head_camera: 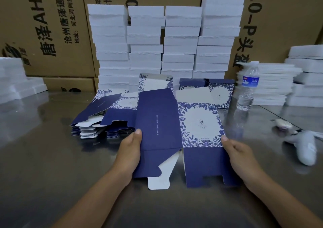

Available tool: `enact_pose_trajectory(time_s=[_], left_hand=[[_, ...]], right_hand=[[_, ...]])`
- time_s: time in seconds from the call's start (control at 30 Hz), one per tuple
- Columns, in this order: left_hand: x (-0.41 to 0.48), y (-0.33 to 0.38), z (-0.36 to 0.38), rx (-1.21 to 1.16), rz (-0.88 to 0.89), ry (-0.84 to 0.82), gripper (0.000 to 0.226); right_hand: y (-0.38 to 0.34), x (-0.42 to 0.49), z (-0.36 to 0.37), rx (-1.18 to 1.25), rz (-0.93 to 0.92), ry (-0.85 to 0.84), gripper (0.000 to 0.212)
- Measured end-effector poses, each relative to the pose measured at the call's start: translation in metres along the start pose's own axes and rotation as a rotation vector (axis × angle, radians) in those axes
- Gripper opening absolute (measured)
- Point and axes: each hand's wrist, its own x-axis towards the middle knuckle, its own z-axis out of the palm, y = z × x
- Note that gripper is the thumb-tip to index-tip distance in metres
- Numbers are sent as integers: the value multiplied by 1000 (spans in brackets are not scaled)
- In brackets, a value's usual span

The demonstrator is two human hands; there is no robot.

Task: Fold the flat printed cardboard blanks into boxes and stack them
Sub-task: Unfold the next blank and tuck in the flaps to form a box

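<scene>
Forearms enter from five and seven o'clock and meet a single cardboard blank (160,122) held low over the steel table (43,157), just short of the middle of the view. The left hand (130,151) clamps the blank's nine o'clock edge, thumb on top of the plain dark blue panel and fingers hidden below it. The right hand (237,156) clamps the three o'clock edge the same way, thumb at the rim of the white panel framed with blue leaves. The hands are well apart, with the blank's full width between them. The blank is partly opened: a crease runs between the two panels, and its blue end flaps and one white tab point toward six o'clock.

At ten o'clock from the left hand, a pile of flat blanks (97,108) lies on the table, fanned and untidy, with blue faces and white tabs showing. At three o'clock from the right hand lies a blurred white handheld object (305,149); what it is I cannot tell. Past the held blank, at about one o'clock, a printed box (222,94) sits on the table with a flap raised. A clear water bottle (249,86) with a blue label stands upright at two o'clock, in front of a stack of thin white foam sheets (272,84). Farthest off, at twelve o'clock, columns of white foam blocks (180,40) rise against brown printed cartons (52,26).
</scene>
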Motion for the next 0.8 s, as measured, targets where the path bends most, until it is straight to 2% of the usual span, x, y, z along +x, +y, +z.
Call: enact_pose_trajectory(time_s=[0.23, 0.4, 0.5, 0.6, 0.8], left_hand=[[2, -4, 0, 55, -39, -95, 39], [2, 3, -2, -27, -112, -168, 43], [2, 10, -9, -80, -151, -132, 40], [1, 12, -13, 5, -103, -71, 43], [0, 10, -11, 146, 13, -82, 42]], right_hand=[[-3, 4, -7, 25, 3, 37, 38], [-5, 2, -7, 0, 37, 26, 38], [-6, 0, -6, -27, 43, -21, 39], [-6, -1, -5, -69, 44, -80, 44], [-3, 6, -6, -7, 77, -20, 39]])
